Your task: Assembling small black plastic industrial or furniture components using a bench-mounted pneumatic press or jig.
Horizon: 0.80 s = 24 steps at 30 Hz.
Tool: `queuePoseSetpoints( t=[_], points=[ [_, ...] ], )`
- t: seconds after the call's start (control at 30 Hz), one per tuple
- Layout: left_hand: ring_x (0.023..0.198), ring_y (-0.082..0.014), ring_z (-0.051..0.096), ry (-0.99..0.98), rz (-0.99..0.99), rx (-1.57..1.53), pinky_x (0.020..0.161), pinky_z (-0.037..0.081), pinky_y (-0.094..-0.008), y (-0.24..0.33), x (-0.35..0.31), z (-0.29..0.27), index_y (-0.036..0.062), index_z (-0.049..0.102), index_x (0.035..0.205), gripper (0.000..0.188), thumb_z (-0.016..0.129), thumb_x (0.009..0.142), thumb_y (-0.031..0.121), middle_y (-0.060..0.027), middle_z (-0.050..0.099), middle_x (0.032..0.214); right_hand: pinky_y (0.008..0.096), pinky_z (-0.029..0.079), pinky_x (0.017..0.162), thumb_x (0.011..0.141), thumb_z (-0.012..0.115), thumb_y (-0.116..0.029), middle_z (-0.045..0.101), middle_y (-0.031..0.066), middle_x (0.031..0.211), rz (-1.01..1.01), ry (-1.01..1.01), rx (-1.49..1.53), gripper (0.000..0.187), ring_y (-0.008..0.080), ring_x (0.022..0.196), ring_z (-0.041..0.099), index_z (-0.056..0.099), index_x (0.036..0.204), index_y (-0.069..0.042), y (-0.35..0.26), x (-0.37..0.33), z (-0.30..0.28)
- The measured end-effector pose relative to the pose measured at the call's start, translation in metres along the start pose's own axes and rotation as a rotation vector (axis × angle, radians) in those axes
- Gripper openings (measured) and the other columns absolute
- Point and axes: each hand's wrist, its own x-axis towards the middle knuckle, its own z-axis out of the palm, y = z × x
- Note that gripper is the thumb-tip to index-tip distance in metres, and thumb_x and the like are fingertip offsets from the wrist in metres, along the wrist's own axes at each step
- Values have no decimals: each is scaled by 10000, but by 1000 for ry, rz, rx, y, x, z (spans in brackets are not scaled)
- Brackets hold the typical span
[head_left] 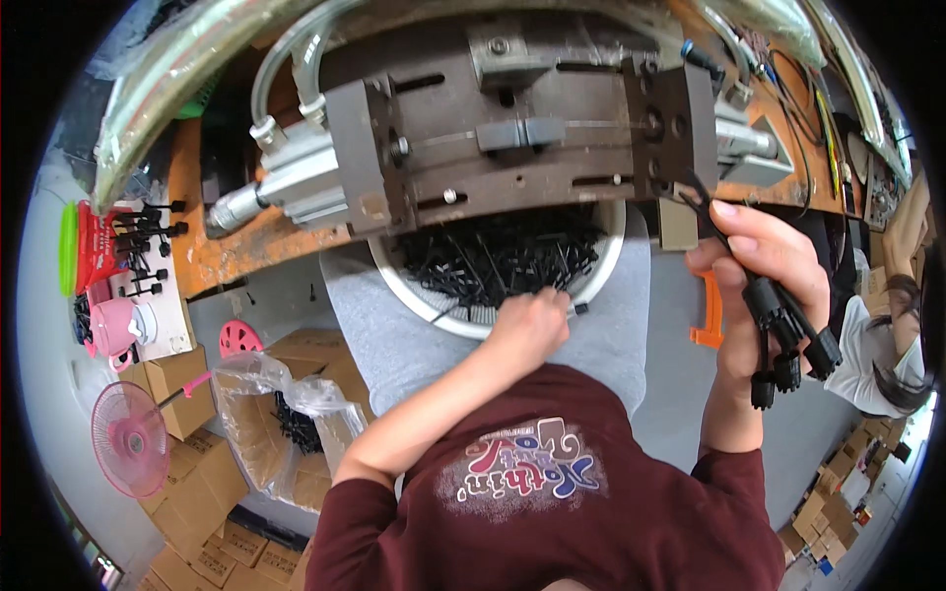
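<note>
My right hand (774, 264) is raised at the right, its fingers closed around a small bunch of black plastic rods with ribbed, knobbed ends (785, 340). The thin tips of these rods point up toward the right end of a dark metal fixture (522, 163). At the near rim of a round white basket (399, 288) on my lap is my left hand (532, 323), fingers curled together. A black rod's knobbed end (579, 309) pokes out beside those fingers; the rest of it is hidden. Many similar black rods (493, 261) lie heaped in the basket.
Air cylinders (296, 177) flank the fixture on a worn wooden bench (207, 261). To the left stand a pink fan (133, 438) and a plastic-lined carton (258, 419) holding black parts. An orange bracket-like piece (708, 310) is at the right. Another person (882, 355) sits far right.
</note>
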Motion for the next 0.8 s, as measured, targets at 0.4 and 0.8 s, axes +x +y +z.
queuePoseSetpoints(
  t=[0.4,0.8],
  points=[
    [972,-311,684,589,412,58,811,576,-337,70,-7,-171,-44,688,950,327,808,654,28,-287,596,1210,338,533,701,758,609,23,658,132,853,-658,168,-463,157,275,763,655,662,905,7,33,188,31],
    [867,-267,672,617,239,255,809,549,-359,48,18,-162,-4,685,938,282,774,679,63,-144,666,1152,396,497,792,709,604,6,578,142,884,-433,-349,-816,201,315,899,606,727,862,-37,38,243,53]
  ],
)
